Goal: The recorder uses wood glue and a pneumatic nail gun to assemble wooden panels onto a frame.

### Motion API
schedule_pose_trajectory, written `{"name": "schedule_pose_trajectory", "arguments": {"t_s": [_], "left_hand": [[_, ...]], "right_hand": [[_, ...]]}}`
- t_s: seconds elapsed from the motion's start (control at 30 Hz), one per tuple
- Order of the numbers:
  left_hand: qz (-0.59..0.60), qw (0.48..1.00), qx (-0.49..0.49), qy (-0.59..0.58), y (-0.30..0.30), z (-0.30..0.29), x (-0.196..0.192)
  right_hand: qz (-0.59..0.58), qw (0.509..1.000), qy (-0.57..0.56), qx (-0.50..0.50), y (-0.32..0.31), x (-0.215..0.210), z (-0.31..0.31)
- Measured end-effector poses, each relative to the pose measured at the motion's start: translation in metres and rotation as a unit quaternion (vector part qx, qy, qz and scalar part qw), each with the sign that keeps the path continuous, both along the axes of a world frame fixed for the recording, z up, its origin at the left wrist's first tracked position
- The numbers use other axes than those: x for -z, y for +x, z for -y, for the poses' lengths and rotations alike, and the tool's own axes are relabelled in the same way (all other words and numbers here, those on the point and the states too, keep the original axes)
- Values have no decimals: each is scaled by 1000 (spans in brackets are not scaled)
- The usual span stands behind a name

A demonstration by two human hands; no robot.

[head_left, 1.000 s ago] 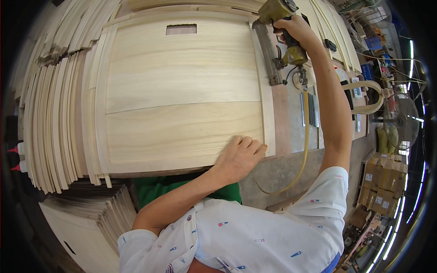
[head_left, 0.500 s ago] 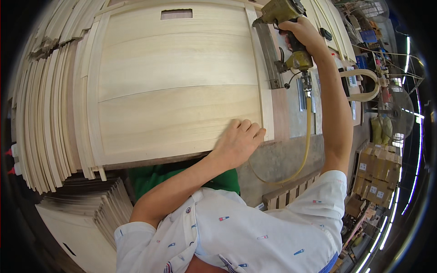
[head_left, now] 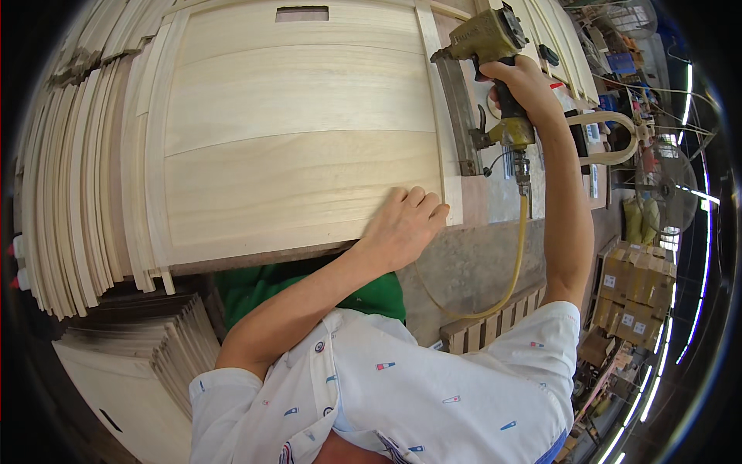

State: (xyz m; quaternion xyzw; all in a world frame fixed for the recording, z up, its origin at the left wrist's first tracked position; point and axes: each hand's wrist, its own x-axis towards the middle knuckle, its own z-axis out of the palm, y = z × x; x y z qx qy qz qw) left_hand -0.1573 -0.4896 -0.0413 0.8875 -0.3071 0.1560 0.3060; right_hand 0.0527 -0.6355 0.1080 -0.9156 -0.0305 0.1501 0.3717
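A large pale wooden panel [head_left: 301, 100] lies flat before me, with a narrow rectangular cutout [head_left: 302, 14] near its far side and a thin wooden strip [head_left: 437, 116] along its right edge. My right hand [head_left: 528, 87] is wrapped round the grip of a worn olive-green air nail gun [head_left: 483, 37]. The gun's nose is over the right strip; whether it touches is unclear. From the gun's handle a yellow air hose [head_left: 519, 267] hangs down. My left hand [head_left: 406, 226] has its fingers curled at the panel's near right corner; the thumb is hidden.
Many long wooden strips [head_left: 73, 185] are stacked left of the panel. Below them lean several wooden boards [head_left: 116, 387]. At right are a curved wooden loop [head_left: 618, 139], cardboard boxes [head_left: 630, 298] and a fan [head_left: 668, 174]. A slatted pallet [head_left: 495, 325] lies on the floor.
My right hand has brought the nail gun nearer to me along the right strip. My left hand stays at the near right corner. The view has shifted slightly.
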Motion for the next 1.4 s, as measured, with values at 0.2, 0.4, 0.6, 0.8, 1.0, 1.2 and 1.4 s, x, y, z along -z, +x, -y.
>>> {"name": "schedule_pose_trajectory", "arguments": {"t_s": [0.2,0.4,0.6,0.8,1.0,1.2,1.4], "left_hand": [[-10,1000,5,0,1,-2,1],[-7,1000,8,-11,1,-1,3],[-11,1000,8,-1,1,-1,2],[6,1000,5,-16,1,0,5],[10,1000,2,-25,0,1,7],[-4,1000,13,-16,1,2,5],[0,1000,18,-15,1,0,9]], "right_hand": [[69,998,1,-1,-18,-3,-3],[37,999,29,17,-50,2,9],[17,999,5,40,-75,-3,18],[-23,998,-24,60,-105,-1,20],[-22,997,-16,76,-134,-4,25],[-30,992,-45,112,-152,-3,29],[-31,990,23,139,-194,-8,35]]}}
